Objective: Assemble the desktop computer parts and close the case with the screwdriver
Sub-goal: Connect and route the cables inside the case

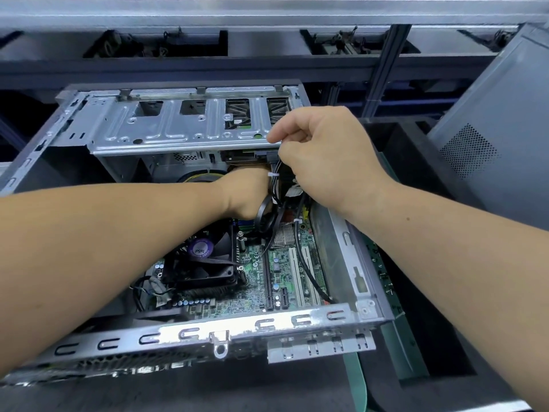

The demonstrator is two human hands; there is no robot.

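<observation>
An open desktop case [190, 331] lies flat in front of me, its green motherboard [252, 281] and black CPU fan [199, 260] exposed. A metal drive cage [178, 126] spans the far side of the case. My right hand [323, 156] pinches a black cable bundle [277, 179] just below the cage's right end, where a black connector [267, 156] sits. My left hand [249, 194] reaches under the cage beside that bundle; its fingers are hidden. No screwdriver is visible.
The grey side panel [499, 138] with a perforated vent leans at the right. A dark mat [416, 179] and a green strip [356, 379] lie under the case. A metal rack [267, 40] with dark bins runs along the back.
</observation>
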